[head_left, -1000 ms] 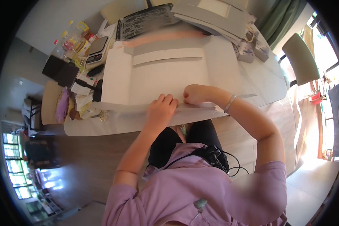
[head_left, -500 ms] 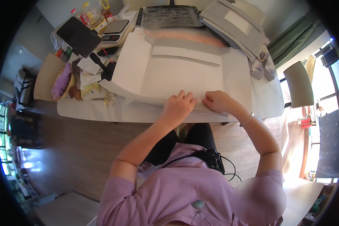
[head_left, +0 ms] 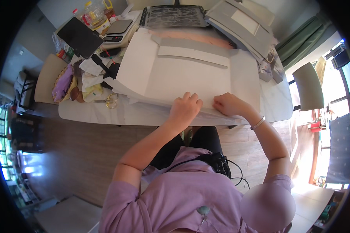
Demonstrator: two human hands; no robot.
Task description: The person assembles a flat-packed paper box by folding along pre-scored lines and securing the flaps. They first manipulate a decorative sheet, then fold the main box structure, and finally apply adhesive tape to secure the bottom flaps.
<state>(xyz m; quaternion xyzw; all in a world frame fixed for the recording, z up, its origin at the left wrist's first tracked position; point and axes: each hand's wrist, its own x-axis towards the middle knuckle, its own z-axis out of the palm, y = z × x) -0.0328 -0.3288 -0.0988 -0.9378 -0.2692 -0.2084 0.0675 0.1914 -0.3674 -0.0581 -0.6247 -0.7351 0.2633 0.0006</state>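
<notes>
A large white sheet (head_left: pixel 186 82), paper or thin card, lies over the table with its side edges creased and raised. On its far part rests a long white strip with grey edges (head_left: pixel 192 57). My left hand (head_left: pixel 186 107) is closed on the sheet's near edge, fingers bent over it. To its right, my right hand (head_left: pixel 230 105) is curled with thumb and fingers together at the same edge. What lies inside that grip is mostly hidden. Under the near edge, a thin translucent layer (head_left: pixel 217 115) shows.
Scissors (head_left: pixel 111 101) lie on the marble-look table (head_left: pixel 77 112) at left, near papers and a basket with purple cloth (head_left: pixel 63 86). A dark tablet-like panel (head_left: pixel 80 37), a kitchen scale (head_left: pixel 116 31) and bottles stand far left. Grey boards (head_left: pixel 243 29) lean far right; a black tray (head_left: pixel 175 16) sits behind.
My right hand has shifted slightly to the right along the near edge, its fingers curled tighter. My left hand stays nearly in place.
</notes>
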